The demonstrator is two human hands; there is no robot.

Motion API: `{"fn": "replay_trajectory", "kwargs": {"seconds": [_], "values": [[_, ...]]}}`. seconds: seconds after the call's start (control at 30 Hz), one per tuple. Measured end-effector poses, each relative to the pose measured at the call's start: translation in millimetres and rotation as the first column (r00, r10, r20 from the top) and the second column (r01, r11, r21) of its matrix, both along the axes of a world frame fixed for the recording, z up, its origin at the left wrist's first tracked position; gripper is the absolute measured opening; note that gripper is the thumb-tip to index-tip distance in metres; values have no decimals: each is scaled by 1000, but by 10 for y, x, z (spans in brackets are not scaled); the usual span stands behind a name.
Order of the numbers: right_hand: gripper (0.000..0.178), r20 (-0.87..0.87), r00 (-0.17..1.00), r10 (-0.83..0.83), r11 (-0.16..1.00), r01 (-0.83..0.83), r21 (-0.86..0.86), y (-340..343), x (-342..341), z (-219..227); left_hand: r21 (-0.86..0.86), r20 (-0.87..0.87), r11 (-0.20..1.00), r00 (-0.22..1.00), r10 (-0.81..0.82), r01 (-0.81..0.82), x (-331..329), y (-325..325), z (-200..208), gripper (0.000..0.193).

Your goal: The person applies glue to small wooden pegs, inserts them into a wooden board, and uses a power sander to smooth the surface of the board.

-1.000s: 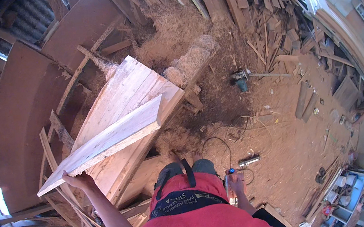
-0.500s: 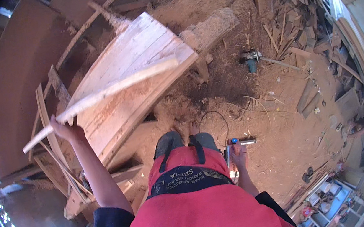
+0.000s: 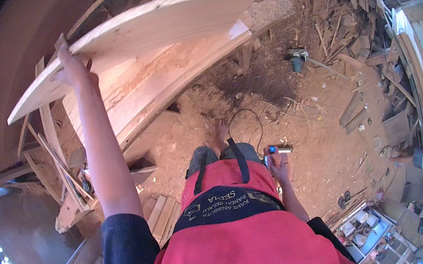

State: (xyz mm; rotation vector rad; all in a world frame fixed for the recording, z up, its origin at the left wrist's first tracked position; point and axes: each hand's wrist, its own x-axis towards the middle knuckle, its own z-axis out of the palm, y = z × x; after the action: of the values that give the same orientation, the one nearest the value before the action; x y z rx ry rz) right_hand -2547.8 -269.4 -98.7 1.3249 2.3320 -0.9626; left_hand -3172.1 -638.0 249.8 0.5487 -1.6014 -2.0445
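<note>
My left hand point(image 3: 75, 70) is closed around the near-left edge of a wide pale wooden board point(image 3: 170, 22). That board is tilted up on edge, with its broad face turned partly toward me. Beneath it lies a thick panel of light planks point(image 3: 162, 85), strewn with sawdust along its middle. Low by my right thigh, my right hand point(image 3: 280, 170) grips a tool with a blue knob point(image 3: 272, 149) and a pale metallic bar at its end; its exact kind cannot be made out. Part of that tool is hidden behind my fingers and apron.
A dark cord point(image 3: 260, 125) loops over the sawdust-covered ground before my feet. Farther off lies a green-bodied power tool point(image 3: 297, 62). Scrap wood point(image 3: 349, 23) is heaped at the far right, beside upright boards point(image 3: 413, 84). Loose sticks point(image 3: 60, 162) lean at left; a cluttered tray point(image 3: 380, 238) sits lower right.
My left hand has raised the board and moved it farther away, tipping its broad face into view. My right hand still holds the blue-knobbed tool by my thigh.
</note>
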Motion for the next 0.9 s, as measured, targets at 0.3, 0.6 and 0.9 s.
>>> {"fn": "replay_trajectory", "kwargs": {"seconds": [0.3,0.6,0.9], "values": [[70,-165,986,2,995,-18,-94,-711,329,649,34,72,991,989,-132,130,-174,-98,-62,108],[63,137,989,-47,966,80,-245,-647,1172,154,-304,-32,949,996,79,-85,-300,-6,-18,89],[64,370,909,192,973,-127,-194,150,1144,-64,-111,82,993,996,43,-34,-369,114,185,97]]}}
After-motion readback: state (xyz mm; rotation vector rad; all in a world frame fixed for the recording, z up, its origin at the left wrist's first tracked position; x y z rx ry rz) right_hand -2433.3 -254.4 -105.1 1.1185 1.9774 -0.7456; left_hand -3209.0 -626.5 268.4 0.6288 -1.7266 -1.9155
